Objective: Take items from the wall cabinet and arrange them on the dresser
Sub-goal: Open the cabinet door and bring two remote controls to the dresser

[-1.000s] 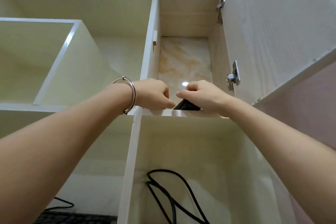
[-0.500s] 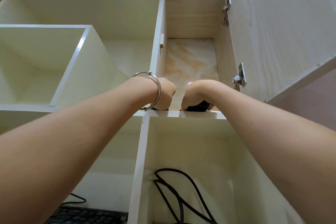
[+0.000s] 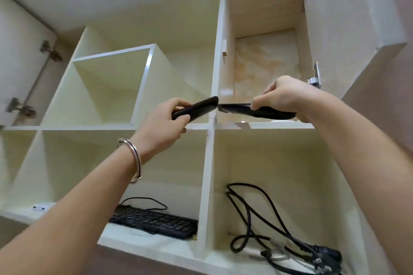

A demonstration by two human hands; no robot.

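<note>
I look up into a cream wall cabinet (image 3: 207,163) split into open compartments. My left hand (image 3: 165,125), with a silver bangle on the wrist, grips a slim black object (image 3: 199,106) in front of the middle divider. My right hand (image 3: 283,98) holds a second flat black object (image 3: 257,111) just in front of the upper right compartment. The two black objects nearly touch tip to tip. What they are exactly I cannot tell. The dresser is out of view.
A black keyboard (image 3: 156,222) lies in the lower middle compartment. Coiled black cables (image 3: 263,225) with a plug fill the lower right one. The right cabinet door (image 3: 348,24) stands open beside my right hand; another door with hinges (image 3: 20,107) hangs open at the far left.
Both hands have drawn back out of the upper right compartment, each now holding a black object in plain sight. My view has pulled back, showing the lower compartments.
</note>
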